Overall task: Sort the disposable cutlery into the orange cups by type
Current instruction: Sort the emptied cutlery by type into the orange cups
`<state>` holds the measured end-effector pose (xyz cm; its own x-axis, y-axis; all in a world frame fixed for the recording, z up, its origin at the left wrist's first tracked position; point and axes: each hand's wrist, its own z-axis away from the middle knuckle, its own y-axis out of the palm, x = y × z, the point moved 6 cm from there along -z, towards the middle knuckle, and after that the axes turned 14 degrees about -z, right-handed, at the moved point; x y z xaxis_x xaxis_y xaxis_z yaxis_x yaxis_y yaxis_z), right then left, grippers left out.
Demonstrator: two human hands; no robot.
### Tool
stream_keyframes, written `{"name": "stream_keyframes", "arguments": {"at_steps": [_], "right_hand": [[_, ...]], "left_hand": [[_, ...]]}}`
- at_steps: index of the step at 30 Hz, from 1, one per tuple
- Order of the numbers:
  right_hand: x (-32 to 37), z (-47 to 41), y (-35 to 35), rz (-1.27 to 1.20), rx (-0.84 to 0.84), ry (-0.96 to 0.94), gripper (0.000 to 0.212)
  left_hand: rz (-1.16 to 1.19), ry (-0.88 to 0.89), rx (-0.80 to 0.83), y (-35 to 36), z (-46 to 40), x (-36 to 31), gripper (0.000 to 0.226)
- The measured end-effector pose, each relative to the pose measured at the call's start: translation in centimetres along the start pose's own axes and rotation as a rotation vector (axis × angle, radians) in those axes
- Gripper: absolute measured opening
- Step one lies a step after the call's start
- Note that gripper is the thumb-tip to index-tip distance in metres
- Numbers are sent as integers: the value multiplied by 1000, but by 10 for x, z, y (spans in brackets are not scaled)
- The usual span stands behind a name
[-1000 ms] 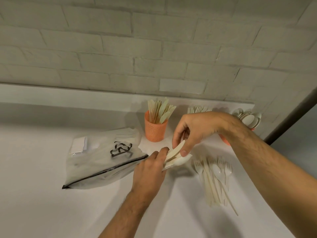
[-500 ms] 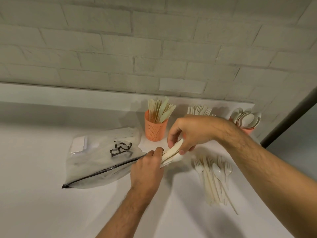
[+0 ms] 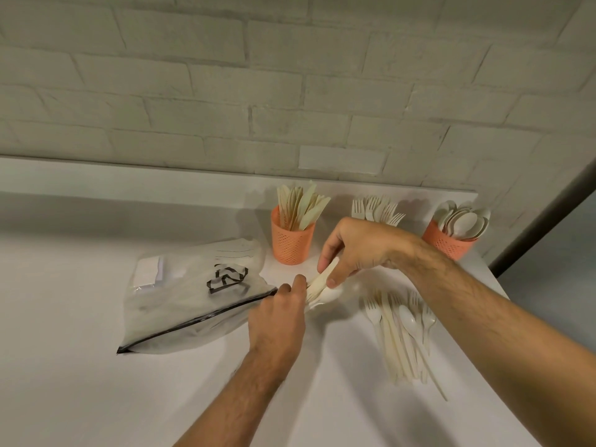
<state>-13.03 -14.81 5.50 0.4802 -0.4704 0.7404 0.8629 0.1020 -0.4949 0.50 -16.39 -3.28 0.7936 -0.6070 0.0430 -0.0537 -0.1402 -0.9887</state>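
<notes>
Head view, steeply down, close overhead

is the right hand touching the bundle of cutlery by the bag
Touching: the head view shows the right hand pinching the cutlery bundle between thumb and fingers.

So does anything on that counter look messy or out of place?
Only the loose pile of forks, knives and a spoon lying unsorted on the white counter, right of the hands. The knife cup and spoon cup stand upright, each holding one type.
</notes>
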Motion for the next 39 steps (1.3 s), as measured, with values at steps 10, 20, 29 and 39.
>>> {"name": "stream_keyframes", "arguments": {"at_steps": [10, 20, 29, 39], "right_hand": [[0, -1, 0, -6, 66, -118, 25], [3, 2, -14, -77, -5, -233, 20], [-5, -6, -18, -354, -96, -399, 21], [-2, -1, -22, -178, 112, -263, 37]], "left_hand": [[208, 2, 8, 7, 3, 1, 39], [651, -63, 117, 23, 6, 11, 21], [1014, -32, 147, 16, 8, 6, 16], [949, 15, 138, 14, 11, 1, 12]]}}
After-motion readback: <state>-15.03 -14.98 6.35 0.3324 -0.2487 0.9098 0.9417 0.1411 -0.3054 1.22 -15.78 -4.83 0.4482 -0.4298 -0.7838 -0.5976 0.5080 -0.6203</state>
